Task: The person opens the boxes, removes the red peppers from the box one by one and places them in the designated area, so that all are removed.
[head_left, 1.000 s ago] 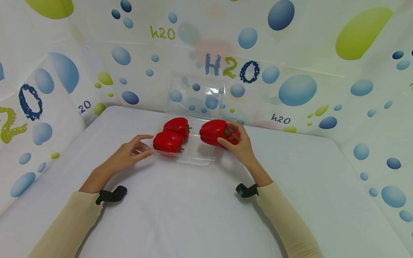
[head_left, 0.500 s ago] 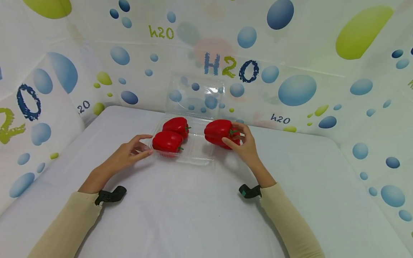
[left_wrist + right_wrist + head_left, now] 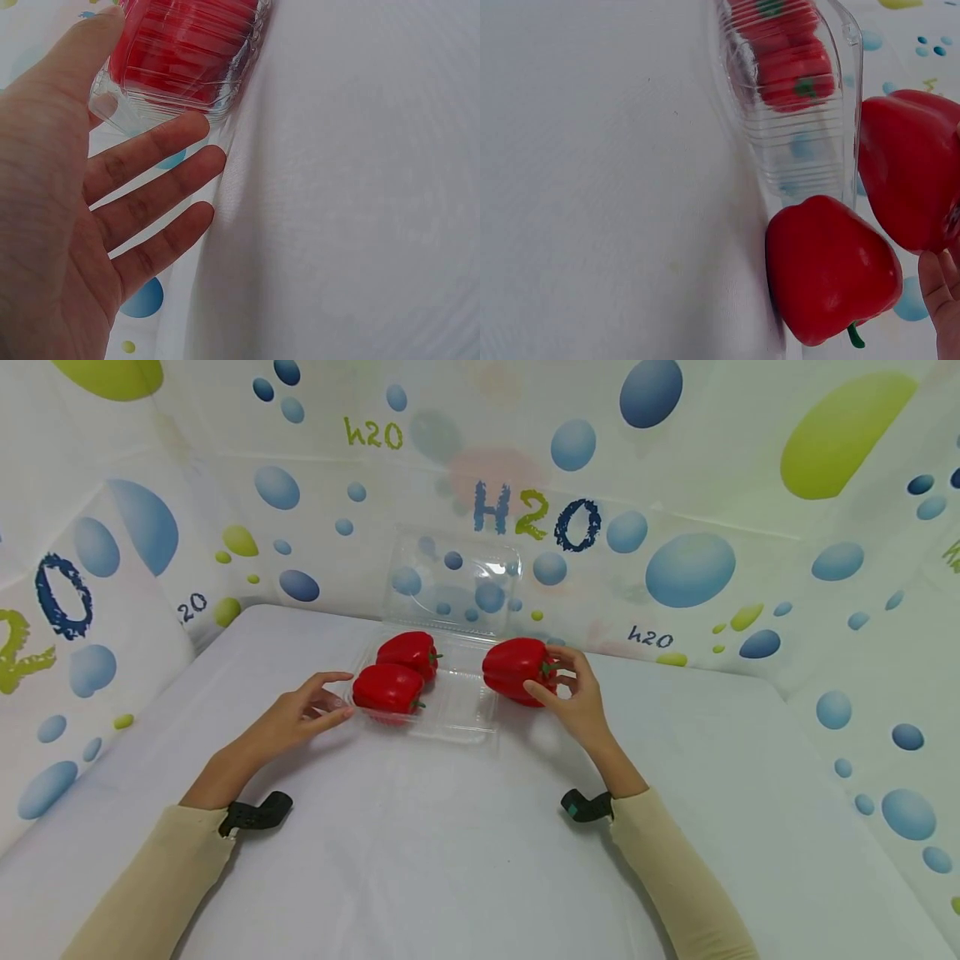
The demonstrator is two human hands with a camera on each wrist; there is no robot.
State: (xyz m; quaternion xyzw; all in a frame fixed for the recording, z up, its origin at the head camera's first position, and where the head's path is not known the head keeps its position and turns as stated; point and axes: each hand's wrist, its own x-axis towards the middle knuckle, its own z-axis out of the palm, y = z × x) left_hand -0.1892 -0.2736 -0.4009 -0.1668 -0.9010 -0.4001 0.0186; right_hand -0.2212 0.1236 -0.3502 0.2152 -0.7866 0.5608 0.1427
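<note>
A clear plastic clamshell container (image 3: 472, 724) stands on the white table with its lid (image 3: 450, 581) raised at the back. Two red bell peppers lie in its left half: a front one (image 3: 387, 687) and a rear one (image 3: 407, 655). At the container's left end my left hand (image 3: 300, 714) holds the rim with thumb and index finger; its other fingers (image 3: 161, 199) are spread. My right hand (image 3: 581, 702) grips a third red bell pepper (image 3: 517, 670) by its stem end, just right of the container. Beneath it, another red pepper (image 3: 832, 270) sits on the table, mostly hidden in the head view.
A white curtain (image 3: 678, 468) printed with blue and green drops and "H2O" lettering hangs behind and beside the table (image 3: 420, 843). A small black device (image 3: 258, 812) is strapped to each wrist.
My right hand has carried its pepper from over the container's right part to the right, past that edge. The left hand and the container have stayed in place.
</note>
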